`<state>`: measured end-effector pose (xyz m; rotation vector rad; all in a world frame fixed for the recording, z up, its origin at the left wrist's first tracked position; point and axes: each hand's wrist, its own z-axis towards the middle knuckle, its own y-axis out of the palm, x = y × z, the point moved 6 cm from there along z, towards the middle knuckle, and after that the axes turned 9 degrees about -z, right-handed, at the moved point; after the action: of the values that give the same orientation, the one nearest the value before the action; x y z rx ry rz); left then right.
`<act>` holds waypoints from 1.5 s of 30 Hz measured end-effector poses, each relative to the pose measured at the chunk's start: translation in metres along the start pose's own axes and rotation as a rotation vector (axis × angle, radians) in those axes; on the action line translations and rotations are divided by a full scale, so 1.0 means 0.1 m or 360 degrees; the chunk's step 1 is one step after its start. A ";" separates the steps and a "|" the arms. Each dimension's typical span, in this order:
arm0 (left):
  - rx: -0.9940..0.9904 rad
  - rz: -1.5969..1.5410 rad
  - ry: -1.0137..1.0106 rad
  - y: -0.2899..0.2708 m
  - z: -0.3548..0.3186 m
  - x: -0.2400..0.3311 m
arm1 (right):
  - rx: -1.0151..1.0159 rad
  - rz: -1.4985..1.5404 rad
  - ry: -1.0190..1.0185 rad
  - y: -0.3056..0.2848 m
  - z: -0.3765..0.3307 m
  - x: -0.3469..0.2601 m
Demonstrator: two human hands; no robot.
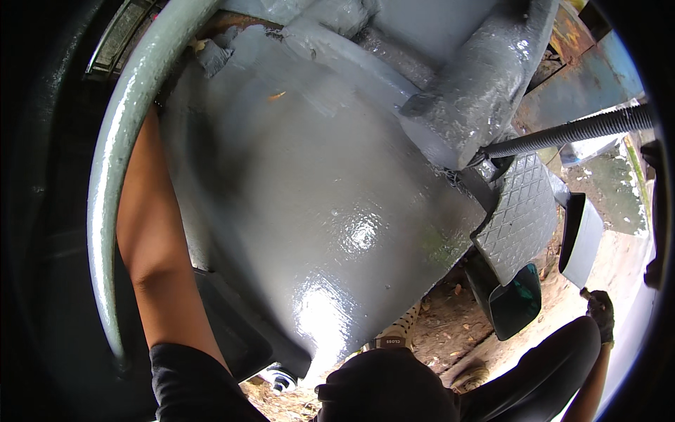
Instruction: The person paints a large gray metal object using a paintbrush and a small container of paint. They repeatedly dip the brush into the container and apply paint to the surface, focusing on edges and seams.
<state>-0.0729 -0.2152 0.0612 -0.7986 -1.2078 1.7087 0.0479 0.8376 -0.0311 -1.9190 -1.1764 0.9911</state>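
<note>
My left arm (151, 232) reaches up behind a thick, curved, glossy grey bar (105, 190) that looks like part of a steering wheel rim. The hand at its end is hidden behind the bar. Beside that arm spreads a broad, smooth grey panel (295, 183), shiny as if wet, with bright reflections. Far to the right, my right hand (600, 316) wears a dark glove and rests by my bent knee. Its fingers are too dark and small to read, and I see nothing clear in its grip.
A grey pedal-like plate (520, 211) with a diamond pattern sticks out at the panel's right edge. Near it are a black ribbed hose (569, 132), an open grey box shape (582, 239) and a dark hollow tube end (517, 302). Leaf-strewn ground (450, 323) lies below.
</note>
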 end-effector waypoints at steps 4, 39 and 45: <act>0.0227 0.0336 0.0108 0.01 -0.02 -0.06 | 0.0119 0.0095 0.0105 0.13 -0.01 -0.04; -0.0255 -0.0027 0.0062 -0.20 0.00 -0.16 | 0.0094 0.0326 0.0273 0.36 -0.02 -0.04; -0.0384 -0.1143 0.0091 -0.67 -0.35 -0.11 | -0.0007 0.0427 0.0230 0.41 -0.02 -0.06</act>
<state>-0.0192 -0.2014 0.1137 -0.4561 -1.4524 0.9623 0.0645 0.8164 -0.0625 -2.1524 -0.8556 0.9670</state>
